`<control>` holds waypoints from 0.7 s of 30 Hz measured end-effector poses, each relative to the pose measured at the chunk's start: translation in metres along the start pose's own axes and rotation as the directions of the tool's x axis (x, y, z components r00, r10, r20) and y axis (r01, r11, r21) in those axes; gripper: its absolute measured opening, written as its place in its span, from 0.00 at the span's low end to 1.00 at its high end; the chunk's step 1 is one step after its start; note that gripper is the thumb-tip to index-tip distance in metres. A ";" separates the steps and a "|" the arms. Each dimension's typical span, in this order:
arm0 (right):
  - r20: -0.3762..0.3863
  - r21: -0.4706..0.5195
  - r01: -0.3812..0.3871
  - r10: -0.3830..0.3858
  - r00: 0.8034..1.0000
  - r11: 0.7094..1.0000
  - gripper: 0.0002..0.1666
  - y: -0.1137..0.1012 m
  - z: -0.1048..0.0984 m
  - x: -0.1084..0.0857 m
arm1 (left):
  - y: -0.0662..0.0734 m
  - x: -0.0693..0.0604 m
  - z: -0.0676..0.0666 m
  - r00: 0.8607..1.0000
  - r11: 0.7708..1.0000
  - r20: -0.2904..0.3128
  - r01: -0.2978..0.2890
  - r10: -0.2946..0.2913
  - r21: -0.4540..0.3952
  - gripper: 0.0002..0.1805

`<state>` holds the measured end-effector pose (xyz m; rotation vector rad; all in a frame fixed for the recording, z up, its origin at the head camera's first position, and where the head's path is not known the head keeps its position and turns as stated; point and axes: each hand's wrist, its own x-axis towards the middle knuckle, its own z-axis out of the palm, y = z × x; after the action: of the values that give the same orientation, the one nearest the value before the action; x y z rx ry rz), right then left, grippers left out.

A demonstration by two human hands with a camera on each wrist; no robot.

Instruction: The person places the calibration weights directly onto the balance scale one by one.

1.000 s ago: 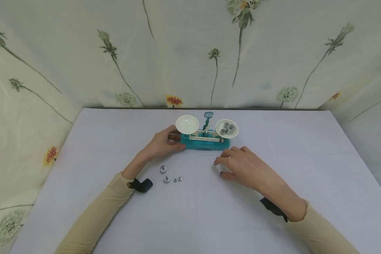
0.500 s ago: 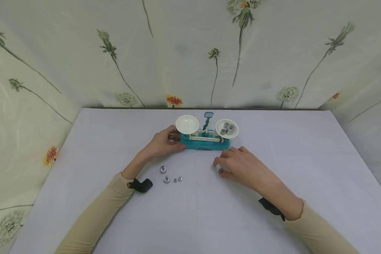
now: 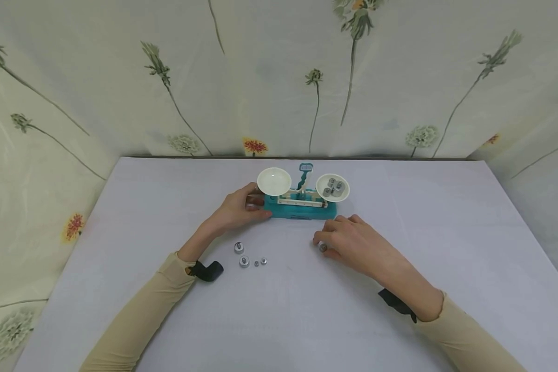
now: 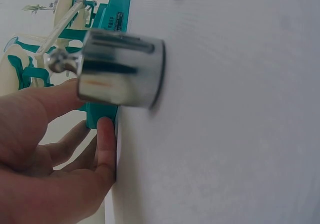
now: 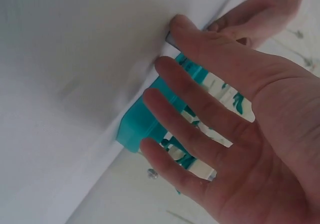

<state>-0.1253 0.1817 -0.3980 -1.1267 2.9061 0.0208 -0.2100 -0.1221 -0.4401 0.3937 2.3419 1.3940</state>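
- A flower-printed cloth (image 3: pixel 269 82) hangs beyond the far edge of the white table (image 3: pixel 279 320), unchanged over the last second.
- Near that far edge, upright on the table, stands the teal balance scale (image 3: pixel 301 212); it has not shifted.
- The right hand (image 3: pixel 355 243) hovers low, just near of the scale's right end, its fingers spread and its place hardly altered.
- The left hand (image 3: pixel 239 207) grips the left end of the base, as it did a second ago, which I take as steadying.
- The left pan (image 3: pixel 274 182) rides a little higher than the right pan (image 3: pixel 323 181), where a cluster of pan weights (image 3: pixel 338 186) rests, same as before.
- Two larger loose weights (image 3: pixel 244 262) stand on the table, near of the left hand.
- The change: a single weight (image 3: pixel 323 248) now shows more fully between right thumb and forefinger, slightly farther off. I cannot tell whether it is pinched or merely touched; handling seems under way, well short of either pan.
- Two smaller loose weights (image 3: pixel 263 261) stand just right of the larger pair, unmoved.
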 end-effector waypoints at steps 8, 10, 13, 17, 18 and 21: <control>0.023 0.009 -0.003 0.003 1.000 1.000 0.16 0.000 0.001 0.002 | 0.000 0.000 0.000 1.000 1.000 0.004 -0.001 0.001 -0.001 0.35; 0.034 0.012 -0.004 0.004 0.999 1.000 0.15 0.000 0.000 0.002 | 0.000 0.000 0.000 1.000 1.000 0.004 -0.002 0.002 -0.003 0.35; 0.039 0.009 -0.002 0.001 0.999 1.000 0.14 -0.001 0.001 0.003 | 0.000 0.000 0.000 1.000 1.000 0.004 -0.003 0.003 -0.005 0.35; 0.029 0.000 0.010 -0.010 1.000 1.000 0.13 -0.001 0.002 0.002 | 0.000 0.000 0.000 1.000 1.000 0.003 -0.002 0.002 -0.008 0.35; 0.026 -0.004 0.013 -0.013 1.000 1.000 0.13 -0.001 0.002 0.002 | 0.000 0.000 0.000 1.000 1.000 0.003 -0.002 0.002 -0.008 0.35; 0.023 -0.009 0.019 -0.018 1.000 1.000 0.12 -0.002 0.002 0.003 | 0.001 -0.001 0.001 1.000 1.000 0.002 -0.003 0.003 -0.007 0.35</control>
<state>-0.1261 0.1789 -0.3997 -1.1467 2.8783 0.0467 -0.2091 -0.1215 -0.4397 0.3964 2.3357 1.4019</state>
